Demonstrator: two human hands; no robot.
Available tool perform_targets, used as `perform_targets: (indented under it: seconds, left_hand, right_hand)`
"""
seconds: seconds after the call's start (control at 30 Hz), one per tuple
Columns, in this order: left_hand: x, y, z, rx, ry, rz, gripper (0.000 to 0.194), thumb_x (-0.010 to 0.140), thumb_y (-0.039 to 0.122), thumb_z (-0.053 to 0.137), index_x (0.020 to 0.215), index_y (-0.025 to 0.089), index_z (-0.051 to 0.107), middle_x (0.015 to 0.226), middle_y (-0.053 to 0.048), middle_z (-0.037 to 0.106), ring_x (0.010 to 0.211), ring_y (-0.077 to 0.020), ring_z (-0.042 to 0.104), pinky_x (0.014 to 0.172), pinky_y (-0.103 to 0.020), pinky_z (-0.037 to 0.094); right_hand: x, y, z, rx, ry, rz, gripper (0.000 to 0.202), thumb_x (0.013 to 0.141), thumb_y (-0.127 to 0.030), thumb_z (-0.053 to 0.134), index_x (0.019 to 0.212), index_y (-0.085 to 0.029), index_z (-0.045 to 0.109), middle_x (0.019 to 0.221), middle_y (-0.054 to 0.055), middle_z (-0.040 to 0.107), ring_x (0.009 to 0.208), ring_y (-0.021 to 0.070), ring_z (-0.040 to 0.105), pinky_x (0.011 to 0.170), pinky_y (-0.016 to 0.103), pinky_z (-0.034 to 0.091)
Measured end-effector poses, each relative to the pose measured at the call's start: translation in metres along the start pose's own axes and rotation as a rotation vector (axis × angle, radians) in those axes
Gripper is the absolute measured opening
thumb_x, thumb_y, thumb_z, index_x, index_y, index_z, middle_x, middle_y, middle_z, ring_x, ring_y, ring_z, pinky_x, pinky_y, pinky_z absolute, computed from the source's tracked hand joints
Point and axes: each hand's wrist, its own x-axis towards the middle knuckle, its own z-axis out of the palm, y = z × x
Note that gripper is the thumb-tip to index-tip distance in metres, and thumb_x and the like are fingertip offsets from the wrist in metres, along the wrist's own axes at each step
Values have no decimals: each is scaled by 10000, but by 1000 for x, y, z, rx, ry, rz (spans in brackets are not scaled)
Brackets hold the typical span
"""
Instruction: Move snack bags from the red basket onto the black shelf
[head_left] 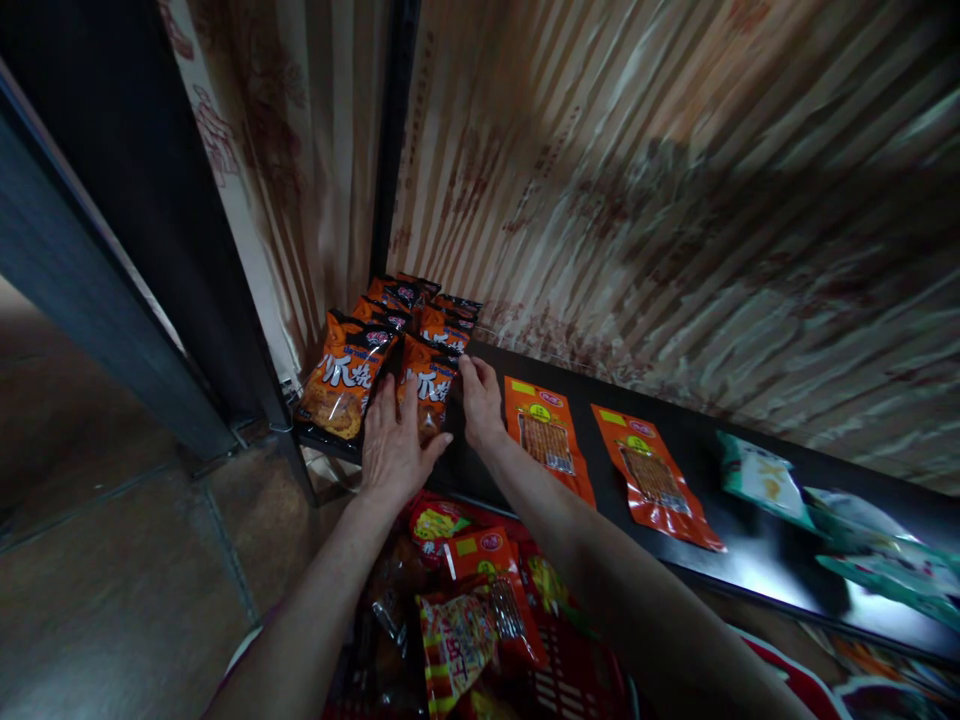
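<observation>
at left on the black shelf [694,460], a glossy orange-and-black packet [346,378] lies just beside the left hand [391,455]. that hand's fingers are slightly spread over the near left part of a second packet [433,388]. this one, shiny with white lettering, lies between the hands, long axis near to far, neither hand nearer. the right hand [482,402] has curled fingers at its far right corner; pinching cannot be confirmed. farther right: flat orange pouches [547,435].

At shelf's [697,465] left end, black-orange bag [432,376] is touched by left hand [394,450], right hand [484,405] placed at its upper corner. Orange packs [549,440] laid mid-shelf; basket [570,670] seen below front edge.
</observation>
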Motion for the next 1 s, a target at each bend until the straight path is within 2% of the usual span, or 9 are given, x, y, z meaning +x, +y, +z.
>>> perform_targets:
  seconds: [0.13, 0.33, 0.47, 0.67, 0.73, 0.87, 1.0]
  left_hand:
    - [-1, 0, -1, 7, -11, 0, 928, 726, 435, 664, 1453, 123, 178, 1478, -247, 246, 1350, -361, 286, 1046, -503, 324]
    - [0, -1, 2, -6, 7, 3, 902, 741, 396, 649, 1453, 133, 162, 1471, -243, 260, 1352, -357, 286, 1037, -511, 335]
    - [0, -1, 2, -11, 14, 0, 911, 736, 405, 655, 1455, 147, 157, 1474, -240, 255, 1353, -362, 284, 1030, -520, 340]
    - [-1, -1, 1, -4, 15, -1, 888, 757, 429, 630, 1451, 109, 178, 1473, -249, 255, 1365, -354, 261, 1052, -506, 320]
    - [-2, -1, -1, -17, 16, -1, 810, 797, 413, 583, 1443, 97, 211, 1466, -253, 267, 1363, -355, 269, 1054, -512, 317]
    - [-4, -2, -5, -59, 36, -26, 597, 893, 273, 418, 1435, 94, 244, 1465, -255, 278, 1362, -333, 287, 1056, -520, 322]
    - [-8, 0, -7, -86, 35, -24, 568, 909, 229, 366, 1442, 89, 228, 1481, -256, 251, 1379, -322, 254, 1066, -514, 319]
  right_hand:
    - [2, 5, -1, -102, 26, -93, 566, 706, -530, 598, 1146, -185, 510, 1149, 86, 605, 1041, 197, 575, 906, 320, 442]
    - [4, 5, -1, -168, -4, -209, 510, 728, -482, 595, 1120, -161, 532, 1140, 99, 599, 1034, 193, 569, 932, 332, 427]
    - [-1, 0, 0, -161, -14, -183, 468, 745, -468, 585, 1101, -167, 537, 1067, 78, 628, 979, 185, 587, 893, 321, 448]
    - [-3, 1, -5, -146, -19, -152, 522, 758, -500, 558, 1148, -157, 519, 1140, 105, 603, 1040, 198, 572, 940, 336, 423]
    - [-4, 0, -9, -145, -21, -140, 502, 765, -482, 544, 1148, -158, 519, 1150, 109, 598, 1053, 201, 566, 954, 347, 415]
    - [-9, -2, -17, -149, -20, -124, 443, 777, -426, 522, 1136, -168, 534, 1155, 106, 600, 1065, 201, 562, 955, 357, 411]
    - [-17, 3, -25, -158, -32, -90, 439, 773, -394, 519, 1156, -181, 532, 1143, 97, 602, 1055, 197, 562, 934, 359, 423]
